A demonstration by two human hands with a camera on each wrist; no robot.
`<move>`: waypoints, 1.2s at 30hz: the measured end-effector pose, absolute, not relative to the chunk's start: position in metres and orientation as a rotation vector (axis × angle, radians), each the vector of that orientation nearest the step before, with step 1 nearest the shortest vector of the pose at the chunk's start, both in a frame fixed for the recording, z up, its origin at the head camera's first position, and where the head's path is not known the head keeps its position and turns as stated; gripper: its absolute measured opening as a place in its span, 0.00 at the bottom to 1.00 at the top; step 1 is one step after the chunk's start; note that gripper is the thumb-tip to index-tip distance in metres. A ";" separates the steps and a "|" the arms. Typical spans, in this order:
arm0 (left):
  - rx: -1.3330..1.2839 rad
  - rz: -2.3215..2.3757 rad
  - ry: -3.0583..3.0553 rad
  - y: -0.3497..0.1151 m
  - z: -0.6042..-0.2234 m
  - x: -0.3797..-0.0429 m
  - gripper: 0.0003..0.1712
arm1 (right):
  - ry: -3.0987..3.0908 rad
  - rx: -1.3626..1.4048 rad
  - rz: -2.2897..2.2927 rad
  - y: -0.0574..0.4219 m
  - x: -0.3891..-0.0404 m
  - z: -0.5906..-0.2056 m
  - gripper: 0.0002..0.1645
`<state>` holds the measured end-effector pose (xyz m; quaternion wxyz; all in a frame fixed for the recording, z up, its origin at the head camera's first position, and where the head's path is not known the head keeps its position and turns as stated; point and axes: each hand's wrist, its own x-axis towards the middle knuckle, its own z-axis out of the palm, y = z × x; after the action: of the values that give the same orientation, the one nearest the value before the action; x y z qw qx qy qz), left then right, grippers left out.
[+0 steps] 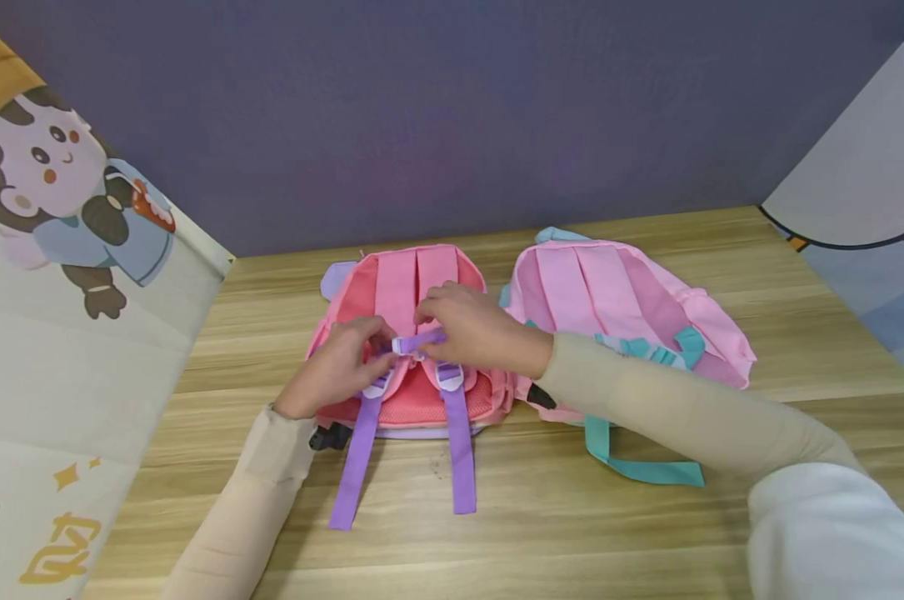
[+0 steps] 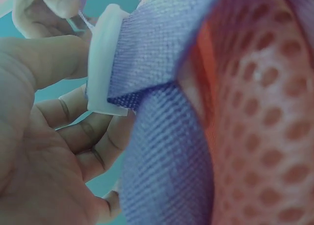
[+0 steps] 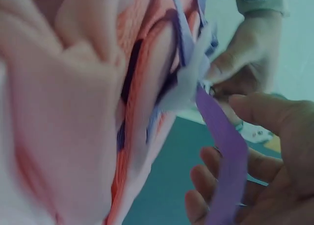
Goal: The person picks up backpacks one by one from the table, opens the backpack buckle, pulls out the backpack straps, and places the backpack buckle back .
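A coral-pink backpack (image 1: 395, 287) lies with its padded straps facing up. In the head view, a short purple strap (image 1: 425, 339) with a small white buckle (image 1: 401, 346) crosses between its shoulder straps. My left hand (image 1: 339, 367) pinches the buckle from the left; close up, the left wrist view shows thumb and fingers about the white plastic buckle (image 2: 104, 61). From the right, my right hand (image 1: 481, 329) holds the purple strap's free part, which runs across its fingers in the right wrist view (image 3: 228, 146). Two longer purple straps (image 1: 459, 450) hang toward me.
A light-pink backpack (image 1: 594, 287) with teal straps (image 1: 646, 471) lies beside it on the right, partly under my right forearm. Both rest on a wood-grain table (image 1: 392, 550). A dark panel (image 1: 452, 125) stands behind, and printed walls (image 1: 62, 350) flank the table.
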<state>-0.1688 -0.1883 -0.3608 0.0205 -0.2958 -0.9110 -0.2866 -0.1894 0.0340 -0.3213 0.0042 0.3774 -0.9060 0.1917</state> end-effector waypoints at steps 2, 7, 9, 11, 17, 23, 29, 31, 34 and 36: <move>-0.918 -0.886 -2.828 -0.188 -0.360 -0.169 0.08 | -2.860 1.208 0.549 0.027 -0.190 -0.324 0.20; -0.923 -0.905 -2.821 -0.189 -0.361 -0.169 0.09 | -2.916 1.219 0.415 0.010 -0.191 -0.329 0.19; -0.924 -0.915 -2.816 -0.189 -0.361 -0.169 0.09 | -2.932 1.209 0.392 0.005 -0.192 -0.330 0.16; -0.923 -0.923 -2.810 -0.190 -0.361 -0.169 0.09 | -2.946 1.190 0.404 0.002 -0.192 -0.330 0.15; -0.921 -0.956 -2.790 -0.191 -0.360 -0.168 0.09 | -2.932 1.137 0.435 0.000 -0.192 -0.329 0.12; -0.934 -0.965 -2.797 -0.191 -0.363 -0.170 0.13 | -2.881 1.123 0.440 0.004 -0.191 -0.325 0.09; -0.963 -0.911 -2.775 -0.188 -0.368 -0.172 0.08 | -2.861 1.146 0.453 0.013 -0.189 -0.319 0.09; -0.960 -0.905 -2.769 -0.186 -0.369 -0.173 0.07 | -2.870 1.145 0.450 0.015 -0.189 -0.318 0.10; -0.956 -0.904 -2.766 -0.185 -0.369 -0.174 0.06 | -2.889 1.142 0.458 0.020 -0.189 -0.317 0.10; -0.949 -0.916 -2.772 -0.183 -0.369 -0.174 0.06 | -2.901 1.141 0.459 0.023 -0.190 -0.318 0.11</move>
<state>-0.1740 -0.1835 -0.3687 0.0358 -0.3091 -0.9024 -0.2981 -0.1899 0.0230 -0.3175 -0.0046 0.3621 -0.9207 0.1457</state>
